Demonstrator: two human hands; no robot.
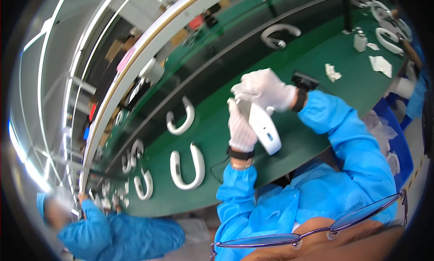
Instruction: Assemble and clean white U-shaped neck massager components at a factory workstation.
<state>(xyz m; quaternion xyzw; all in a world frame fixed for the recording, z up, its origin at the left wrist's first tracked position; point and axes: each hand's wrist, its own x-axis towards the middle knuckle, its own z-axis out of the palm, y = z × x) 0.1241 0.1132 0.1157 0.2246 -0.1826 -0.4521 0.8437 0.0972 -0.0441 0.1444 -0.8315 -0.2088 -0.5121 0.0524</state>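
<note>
Both my hands wear white gloves, and dark bands circle my wrists. My left hand [241, 129] is closed round the side of a white curved device [270, 136], which has a small dark and blue mark on its face. The device is held above the green table, one rounded end toward my body. Over its far end, my right hand [266, 89] is closed, its fingertips bent down close to my left thumb. What those fingers pinch is hidden. A small white knob [270, 110] shows beside the device below my right palm.
On the green table [217, 170], white U-shaped devices [187, 184] lie at left, with another [282, 29] on the dark strip beyond. A black object [305, 80] stands near my right wrist. Farther right are tissues [381, 65], a small bottle [360, 40] and a blue bin [402, 143]. Co-workers [122, 229] flank the table.
</note>
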